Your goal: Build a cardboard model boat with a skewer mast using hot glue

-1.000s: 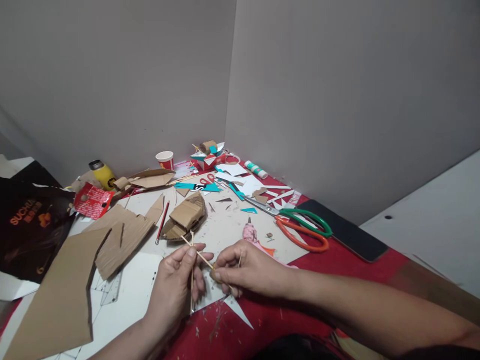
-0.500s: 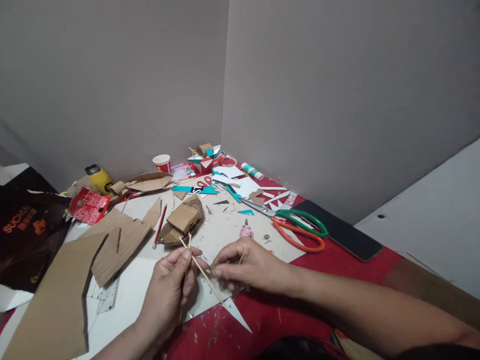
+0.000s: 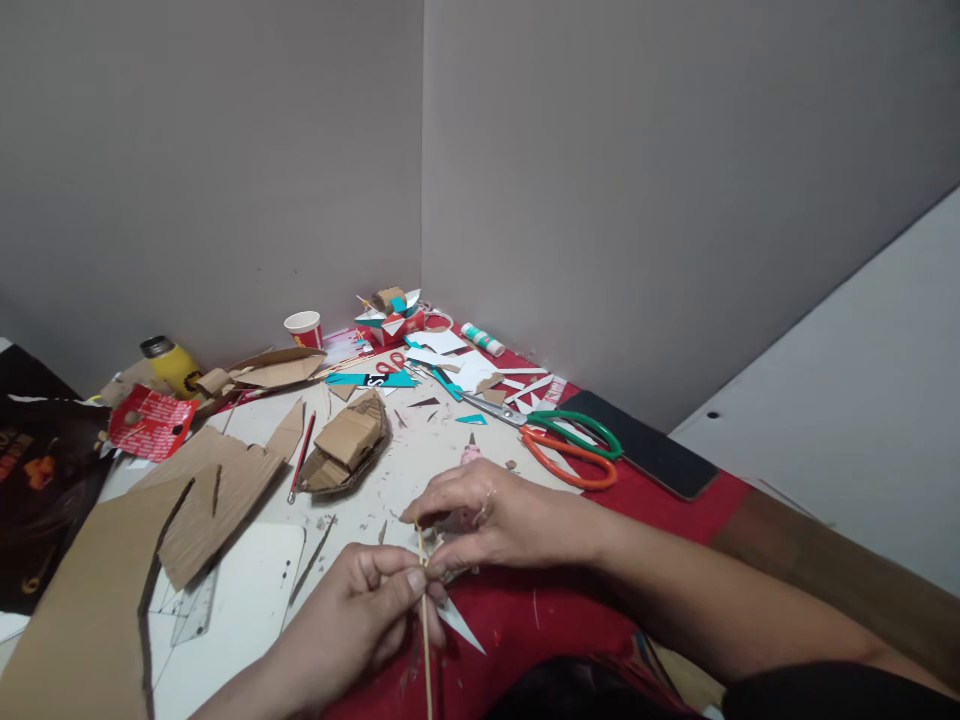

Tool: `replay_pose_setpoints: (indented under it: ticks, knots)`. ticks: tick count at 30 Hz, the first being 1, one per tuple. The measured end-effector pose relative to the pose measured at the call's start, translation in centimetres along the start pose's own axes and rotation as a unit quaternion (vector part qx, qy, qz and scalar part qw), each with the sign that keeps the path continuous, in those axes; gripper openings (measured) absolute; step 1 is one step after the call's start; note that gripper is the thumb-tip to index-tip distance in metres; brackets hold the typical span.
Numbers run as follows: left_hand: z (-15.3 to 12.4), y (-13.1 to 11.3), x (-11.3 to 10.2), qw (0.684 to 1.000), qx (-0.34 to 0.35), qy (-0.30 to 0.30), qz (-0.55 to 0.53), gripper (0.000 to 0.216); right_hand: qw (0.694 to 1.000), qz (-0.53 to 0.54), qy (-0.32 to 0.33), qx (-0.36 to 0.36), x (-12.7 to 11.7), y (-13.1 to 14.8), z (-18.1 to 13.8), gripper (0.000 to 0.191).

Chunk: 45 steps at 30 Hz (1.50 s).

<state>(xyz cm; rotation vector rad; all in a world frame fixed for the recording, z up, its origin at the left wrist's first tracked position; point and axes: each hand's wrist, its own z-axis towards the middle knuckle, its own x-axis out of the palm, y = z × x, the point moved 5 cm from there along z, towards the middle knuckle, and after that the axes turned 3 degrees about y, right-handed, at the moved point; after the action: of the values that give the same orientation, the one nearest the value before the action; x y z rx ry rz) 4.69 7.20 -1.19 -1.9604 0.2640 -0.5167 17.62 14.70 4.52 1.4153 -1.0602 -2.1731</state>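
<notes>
My left hand [image 3: 367,612] is closed in a pinch on a thin wooden skewer [image 3: 426,640] that runs down toward the bottom edge. My right hand [image 3: 487,520] is closed just above it, fingertips pressed on a small brown cardboard bit at the skewer's top end; what exactly it grips is partly hidden. Both hands hover over the edge of a white sheet [image 3: 240,610] on the red table cover [image 3: 540,620]. A small cardboard boat model [image 3: 345,450] lies a little beyond the hands.
Large cardboard pieces [image 3: 112,590] lie at left, with a red pencil [image 3: 301,456] beside the boat. Green and orange scissors [image 3: 570,450], a black phone [image 3: 645,452], a glue stick [image 3: 481,339], a paper cup [image 3: 304,328], a yellow bottle [image 3: 171,365] and paper scraps crowd the corner.
Both hands have drawn nearer to me. The skewer in my left hand has swung from slanting to nearly upright, and my right hand now sits above its top. The view shifted right.
</notes>
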Motion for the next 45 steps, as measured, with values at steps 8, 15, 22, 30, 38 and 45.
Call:
replay_pose_setpoints:
  ticks: [8, 15, 22, 30, 38, 45]
  knots:
    - [-1.0, -1.5, 0.9, 0.991, 0.048, -0.055, 0.112, 0.044, 0.971, 0.189, 0.109, 0.097, 1.8, -0.8, 0.1, 0.029]
    - [-1.6, -2.3, 0.1, 0.966, 0.128, -0.15, 0.165, 0.037, 0.94, 0.29, 0.09, 0.156, 2.2, -1.9, 0.1, 0.027]
    - [-1.6, -2.2, 0.3, 0.96, 0.159, -0.22, 0.067, 0.031, 0.886, 0.401, 0.109, 0.207, 3.3, -2.1, 0.1, 0.036]
    - [-2.2, -2.4, 0.1, 0.939, 0.189, -0.265, 0.115, 0.03, 0.925, 0.303, 0.106, 0.205, 3.7, -1.9, 0.1, 0.029]
    - [-2.6, -3.2, -0.4, 0.912, 0.208, -0.323, 0.142, 0.029, 0.985, -0.148, 0.022, 0.081, 1.0, 1.6, -0.2, 0.021]
    - [-1.6, -2.1, -0.9, 0.949, 0.134, -0.284, -0.027, 0.037, 0.949, -0.3, -0.092, -0.002, 1.5, 0.8, -0.1, 0.03]
